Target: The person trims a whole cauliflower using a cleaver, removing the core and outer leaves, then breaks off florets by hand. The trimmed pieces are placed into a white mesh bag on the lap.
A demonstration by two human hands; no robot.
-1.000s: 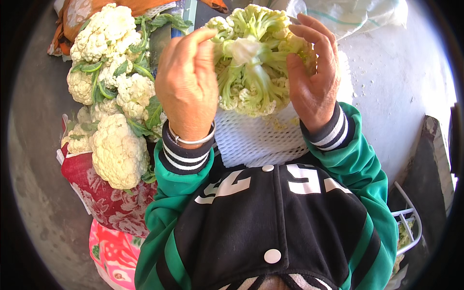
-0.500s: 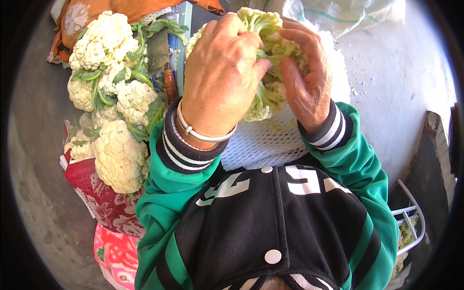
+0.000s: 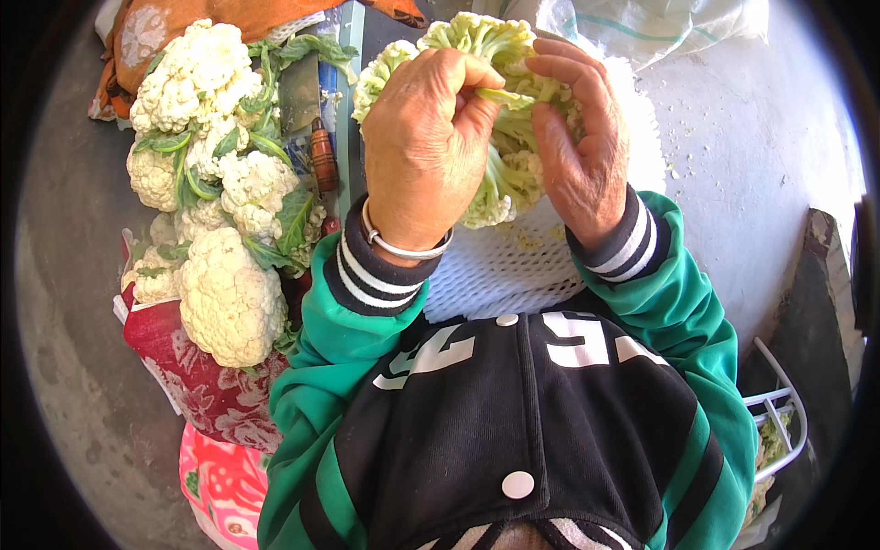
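A cauliflower head (image 3: 509,179) sits in front of me, its pale green stalks facing up and its florets spread round the rim. Above it my left hand (image 3: 431,137), with a bangle on the wrist, pinches a small pale green leaf (image 3: 505,98) between thumb and fingertips. Whether the leaf is still joined to the stalks I cannot tell. My right hand (image 3: 591,147) cups the head's right side, fingers bent around it and thumb against the stalks. Beneath lies white foam netting (image 3: 504,275).
Several cauliflowers with leaves (image 3: 234,293) are piled on the left over a red patterned cloth (image 3: 202,394). A knife with a wooden handle (image 3: 323,154) lies between the pile and the head. Clear plastic (image 3: 660,27) lies at the back; a white rack (image 3: 779,412) stands at lower right.
My left hand has drawn back and lowered slightly, uncovering more florets at the head's left; the pinched leaf now shows. The right hand stays almost where it was.
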